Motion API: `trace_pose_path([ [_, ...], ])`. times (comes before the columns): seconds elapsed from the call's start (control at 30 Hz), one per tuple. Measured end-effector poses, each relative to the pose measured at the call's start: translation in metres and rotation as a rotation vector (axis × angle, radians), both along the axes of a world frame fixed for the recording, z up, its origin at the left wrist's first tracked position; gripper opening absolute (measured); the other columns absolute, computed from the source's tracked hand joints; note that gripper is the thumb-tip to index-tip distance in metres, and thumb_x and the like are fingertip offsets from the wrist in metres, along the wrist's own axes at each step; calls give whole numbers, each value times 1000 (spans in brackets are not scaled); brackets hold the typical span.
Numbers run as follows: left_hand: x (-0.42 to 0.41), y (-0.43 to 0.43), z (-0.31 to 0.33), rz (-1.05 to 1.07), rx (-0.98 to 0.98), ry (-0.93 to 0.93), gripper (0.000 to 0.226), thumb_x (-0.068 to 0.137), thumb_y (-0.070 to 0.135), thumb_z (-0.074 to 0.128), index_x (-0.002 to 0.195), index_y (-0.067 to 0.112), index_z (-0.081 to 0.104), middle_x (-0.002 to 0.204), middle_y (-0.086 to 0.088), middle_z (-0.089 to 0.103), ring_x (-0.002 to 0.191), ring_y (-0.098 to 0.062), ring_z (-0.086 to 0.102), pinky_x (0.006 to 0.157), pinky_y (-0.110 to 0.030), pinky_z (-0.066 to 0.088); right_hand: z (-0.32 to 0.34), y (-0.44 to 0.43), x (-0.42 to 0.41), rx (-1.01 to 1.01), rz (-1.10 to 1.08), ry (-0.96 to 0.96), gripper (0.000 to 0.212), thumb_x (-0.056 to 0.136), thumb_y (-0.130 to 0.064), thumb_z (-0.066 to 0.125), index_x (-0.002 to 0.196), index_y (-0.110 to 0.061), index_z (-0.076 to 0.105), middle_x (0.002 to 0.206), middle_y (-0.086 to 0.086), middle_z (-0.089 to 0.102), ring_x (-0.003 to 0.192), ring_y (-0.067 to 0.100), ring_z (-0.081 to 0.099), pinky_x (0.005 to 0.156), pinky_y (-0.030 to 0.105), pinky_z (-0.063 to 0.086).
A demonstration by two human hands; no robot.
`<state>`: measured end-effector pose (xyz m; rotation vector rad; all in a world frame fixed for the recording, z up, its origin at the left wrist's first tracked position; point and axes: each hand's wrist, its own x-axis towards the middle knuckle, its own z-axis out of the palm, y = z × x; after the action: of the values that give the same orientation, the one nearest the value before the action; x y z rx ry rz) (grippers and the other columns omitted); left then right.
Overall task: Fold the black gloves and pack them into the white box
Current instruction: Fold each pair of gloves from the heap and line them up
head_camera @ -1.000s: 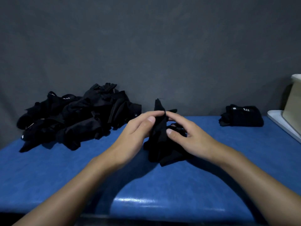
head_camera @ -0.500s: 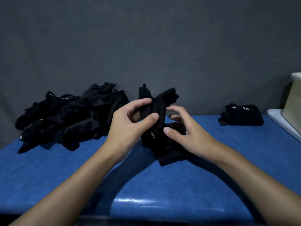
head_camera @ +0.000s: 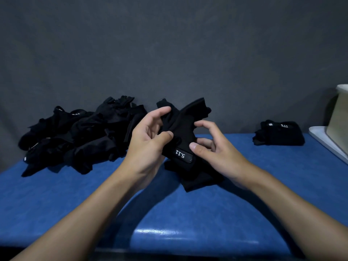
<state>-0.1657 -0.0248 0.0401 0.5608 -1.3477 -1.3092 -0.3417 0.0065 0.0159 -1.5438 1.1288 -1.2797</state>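
Glove (head_camera: 181, 127) is hanging over the worktop (head_camera: 169, 213) centre, well apart from the white box (head_camera: 339, 117) at the right edge. Left grip (head_camera: 148, 142) is pinching its upper part; right grip (head_camera: 214, 149) is pinching beside the label (head_camera: 180, 153). I am advising squaring the edges before creasing.

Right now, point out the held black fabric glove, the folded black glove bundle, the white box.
Held black fabric glove (head_camera: 183, 126): head view, mid panel.
Folded black glove bundle (head_camera: 282, 135): head view, front face.
White box (head_camera: 339, 117): head view, side wall.
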Motion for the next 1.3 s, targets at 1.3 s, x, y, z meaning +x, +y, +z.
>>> trace_pose_path([
  [1.3,9,-2,-30,269,-171,-1170,27,86,53,65,100,31,62,75,10,60,67,-4,57,61,-23,43,-14,-5,-20,3,-325,584,33,86,-23,72,117,-25,62,120,-6,53,103,10,55,97,29,44],
])
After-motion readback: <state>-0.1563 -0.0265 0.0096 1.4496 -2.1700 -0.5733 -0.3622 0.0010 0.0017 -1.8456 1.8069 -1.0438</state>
